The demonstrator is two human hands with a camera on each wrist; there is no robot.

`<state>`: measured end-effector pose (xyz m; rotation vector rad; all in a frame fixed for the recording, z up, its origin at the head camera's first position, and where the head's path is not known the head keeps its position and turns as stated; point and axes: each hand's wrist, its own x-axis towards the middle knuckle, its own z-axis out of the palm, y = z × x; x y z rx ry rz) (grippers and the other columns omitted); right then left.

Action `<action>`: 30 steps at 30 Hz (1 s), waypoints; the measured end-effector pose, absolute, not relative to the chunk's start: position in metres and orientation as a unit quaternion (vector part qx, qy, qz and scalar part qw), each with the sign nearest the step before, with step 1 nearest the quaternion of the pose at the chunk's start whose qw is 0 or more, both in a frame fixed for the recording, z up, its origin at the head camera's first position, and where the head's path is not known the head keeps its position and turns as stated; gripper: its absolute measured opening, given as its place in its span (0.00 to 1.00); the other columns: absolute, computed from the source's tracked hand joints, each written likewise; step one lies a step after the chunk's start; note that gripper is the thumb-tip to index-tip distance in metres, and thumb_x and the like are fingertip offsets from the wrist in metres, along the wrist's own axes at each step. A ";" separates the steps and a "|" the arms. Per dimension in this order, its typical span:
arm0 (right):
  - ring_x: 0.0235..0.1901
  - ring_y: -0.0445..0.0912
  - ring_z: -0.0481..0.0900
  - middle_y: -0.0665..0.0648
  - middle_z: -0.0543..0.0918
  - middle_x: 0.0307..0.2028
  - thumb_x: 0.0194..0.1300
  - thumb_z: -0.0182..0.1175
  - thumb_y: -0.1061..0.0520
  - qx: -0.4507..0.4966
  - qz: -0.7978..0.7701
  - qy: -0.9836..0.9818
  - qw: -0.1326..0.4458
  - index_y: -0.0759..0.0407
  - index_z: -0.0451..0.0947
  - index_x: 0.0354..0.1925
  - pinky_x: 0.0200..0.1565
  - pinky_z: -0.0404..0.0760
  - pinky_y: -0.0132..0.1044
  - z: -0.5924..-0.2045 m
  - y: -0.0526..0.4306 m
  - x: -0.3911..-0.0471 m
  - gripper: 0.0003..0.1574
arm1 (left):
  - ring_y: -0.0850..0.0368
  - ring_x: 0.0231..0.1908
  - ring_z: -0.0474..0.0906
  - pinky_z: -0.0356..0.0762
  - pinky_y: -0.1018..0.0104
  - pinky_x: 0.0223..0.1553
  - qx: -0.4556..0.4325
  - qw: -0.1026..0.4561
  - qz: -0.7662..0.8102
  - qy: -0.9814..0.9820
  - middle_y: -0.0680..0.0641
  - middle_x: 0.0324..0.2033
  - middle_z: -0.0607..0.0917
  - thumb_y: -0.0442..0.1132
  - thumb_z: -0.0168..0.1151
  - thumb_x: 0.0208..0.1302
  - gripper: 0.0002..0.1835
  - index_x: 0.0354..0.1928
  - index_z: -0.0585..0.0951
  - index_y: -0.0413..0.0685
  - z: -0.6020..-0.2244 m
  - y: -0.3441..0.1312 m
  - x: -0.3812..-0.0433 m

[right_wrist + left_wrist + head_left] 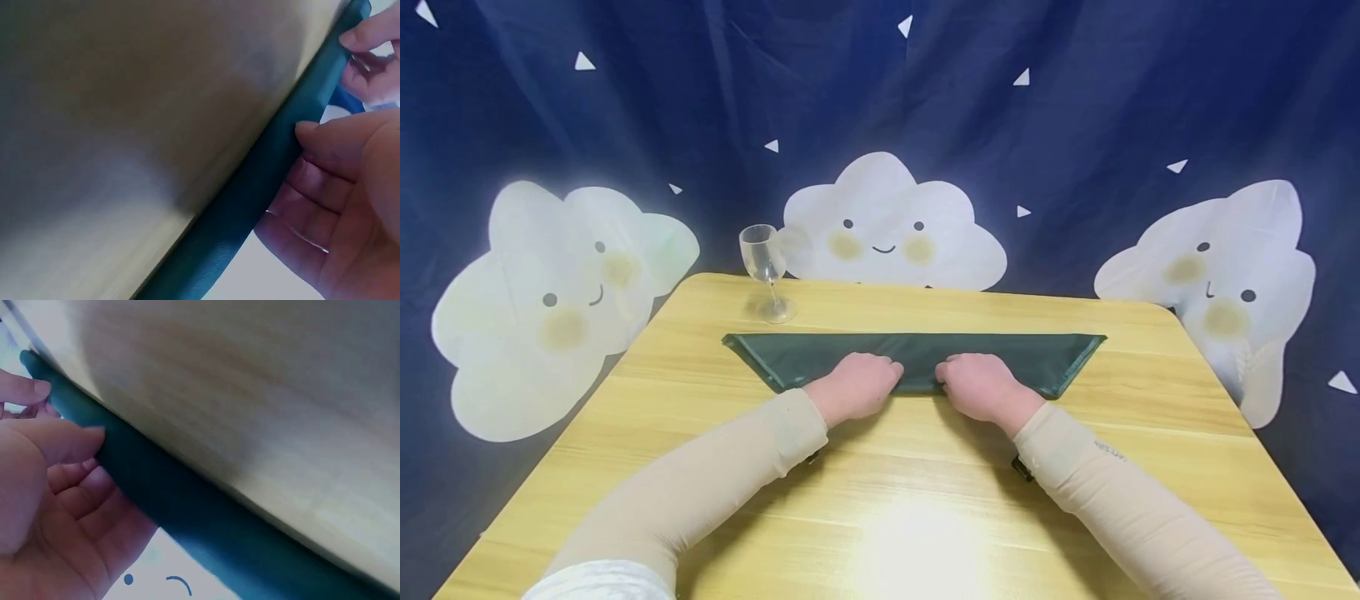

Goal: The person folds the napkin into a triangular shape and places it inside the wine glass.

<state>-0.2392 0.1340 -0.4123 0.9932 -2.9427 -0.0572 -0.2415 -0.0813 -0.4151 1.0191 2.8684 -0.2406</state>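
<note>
Sleeved forearms (700, 479) lead the head view. Beyond them, my left hand (857, 385) and right hand (981, 387) grip the near edge of the dark-green leather-like mat (919, 360), at the wooden table's (820, 517) far part, nearer than the wine glass (763, 254).

Left wrist view: thumb and fingers pinch the edge.

Right wrist view: matching pinch. Step, as judged: two-handed edge handling; next move calls for level, even tension.
</note>
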 end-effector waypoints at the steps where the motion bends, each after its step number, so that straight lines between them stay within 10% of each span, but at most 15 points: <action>1: 0.33 0.54 0.84 0.52 0.82 0.32 0.69 0.61 0.59 0.321 -0.008 -0.947 0.011 0.50 0.81 0.30 0.30 0.82 0.53 -0.412 0.135 -0.240 0.09 | 0.49 0.45 0.83 0.82 0.54 0.44 0.330 0.046 -0.068 0.940 0.46 0.42 0.85 0.33 0.56 0.71 0.08 0.48 0.80 0.47 -0.415 -0.082 -0.243; 13: 0.24 0.48 0.69 0.49 0.71 0.28 0.71 0.58 0.64 0.305 0.019 -0.952 0.015 0.50 0.73 0.26 0.25 0.72 0.41 -0.414 0.135 -0.255 0.16 | 0.54 0.38 0.77 0.77 0.60 0.41 0.304 0.073 0.024 0.949 0.51 0.37 0.77 0.33 0.60 0.72 0.04 0.43 0.77 0.50 -0.413 -0.088 -0.259; 22: 0.31 0.50 0.80 0.50 0.78 0.28 0.63 0.69 0.53 0.301 -0.036 -0.952 -0.027 0.48 0.76 0.26 0.32 0.80 0.49 -0.410 0.134 -0.251 0.12 | 0.50 0.49 0.75 0.79 0.54 0.48 0.315 0.063 -0.085 0.943 0.47 0.49 0.78 0.46 0.61 0.71 0.15 0.55 0.83 0.49 -0.415 -0.082 -0.250; 30: 0.26 0.50 0.79 0.51 0.81 0.28 0.70 0.65 0.54 0.271 -0.005 -0.961 -0.048 0.48 0.72 0.37 0.29 0.78 0.48 -0.407 0.137 -0.253 0.10 | 0.54 0.38 0.82 0.80 0.58 0.40 0.308 0.088 0.021 0.947 0.52 0.36 0.83 0.40 0.60 0.74 0.05 0.48 0.78 0.51 -0.413 -0.084 -0.258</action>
